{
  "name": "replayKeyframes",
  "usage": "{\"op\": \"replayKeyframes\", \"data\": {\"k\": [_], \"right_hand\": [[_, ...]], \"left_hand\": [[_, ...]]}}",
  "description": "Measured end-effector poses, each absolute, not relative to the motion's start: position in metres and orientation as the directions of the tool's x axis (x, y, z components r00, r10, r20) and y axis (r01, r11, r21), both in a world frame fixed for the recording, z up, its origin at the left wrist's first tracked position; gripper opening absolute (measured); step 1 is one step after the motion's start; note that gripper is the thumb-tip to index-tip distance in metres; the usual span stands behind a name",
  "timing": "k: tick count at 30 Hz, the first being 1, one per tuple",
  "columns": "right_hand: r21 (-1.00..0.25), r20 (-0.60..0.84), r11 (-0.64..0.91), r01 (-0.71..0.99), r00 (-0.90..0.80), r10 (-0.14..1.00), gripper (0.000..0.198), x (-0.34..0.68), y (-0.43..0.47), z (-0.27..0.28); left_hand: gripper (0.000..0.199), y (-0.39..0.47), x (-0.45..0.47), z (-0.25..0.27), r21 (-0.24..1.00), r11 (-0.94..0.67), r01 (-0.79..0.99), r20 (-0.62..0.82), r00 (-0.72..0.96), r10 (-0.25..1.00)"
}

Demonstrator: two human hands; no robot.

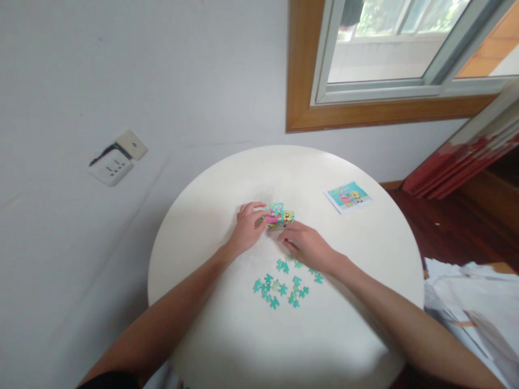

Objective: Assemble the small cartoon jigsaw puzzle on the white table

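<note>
A partly assembled jigsaw puzzle (279,214) with pink, yellow and teal cartoon figures lies on the round white table (227,335). My left hand (248,226) rests at its left side, fingers stretched out and fingertips touching its edge. At the puzzle's lower right is my right hand (303,242), its fingers curled and pressed together just at the edge; whatever they hold, if anything, is hidden. Nearer to me several loose teal puzzle pieces (283,290) are scattered, a few partly covered by my right hand and wrist.
A picture card (348,196) with the same cartoon figures lies on the table's right side. The wall with a power socket (111,166) stands behind on the left. A window (377,54) is at the back right. Papers (474,302) are stacked beside the table, right.
</note>
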State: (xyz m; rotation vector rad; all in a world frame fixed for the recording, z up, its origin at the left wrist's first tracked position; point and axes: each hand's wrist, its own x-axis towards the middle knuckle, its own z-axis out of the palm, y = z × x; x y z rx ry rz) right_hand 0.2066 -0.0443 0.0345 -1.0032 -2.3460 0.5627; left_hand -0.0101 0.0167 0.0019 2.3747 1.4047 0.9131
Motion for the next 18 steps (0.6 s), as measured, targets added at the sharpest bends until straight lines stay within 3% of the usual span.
{"op": "replayKeyframes", "data": {"k": [2, 5, 10, 13, 18], "right_hand": [[-0.605, 0.303, 0.492, 0.626, -0.391, 0.869, 0.021, 0.225, -0.030, 0.035], [-0.653, 0.297, 0.309, 0.691, -0.142, 0.944, 0.023, 0.251, -0.011, 0.031], [-0.661, 0.218, 0.150, 0.735, -0.004, 0.976, 0.028, 0.278, 0.006, 0.018], [-0.646, 0.190, 0.174, 0.743, -0.064, 0.980, 0.026, 0.279, 0.006, 0.019], [-0.631, 0.157, 0.482, 0.607, -0.509, 0.846, 0.015, 0.255, -0.015, 0.033]], "left_hand": [[0.020, 0.018, -0.011, 0.001, 0.500, -0.507, 0.702, 0.389, 0.342, 0.856], [0.018, 0.020, -0.012, -0.001, 0.515, -0.517, 0.684, 0.394, 0.346, 0.851], [0.018, 0.022, -0.013, -0.003, 0.521, -0.532, 0.668, 0.406, 0.354, 0.842], [0.019, 0.023, -0.013, -0.003, 0.517, -0.523, 0.678, 0.395, 0.353, 0.848], [0.018, 0.023, -0.013, -0.005, 0.522, -0.542, 0.659, 0.418, 0.356, 0.836]]}}
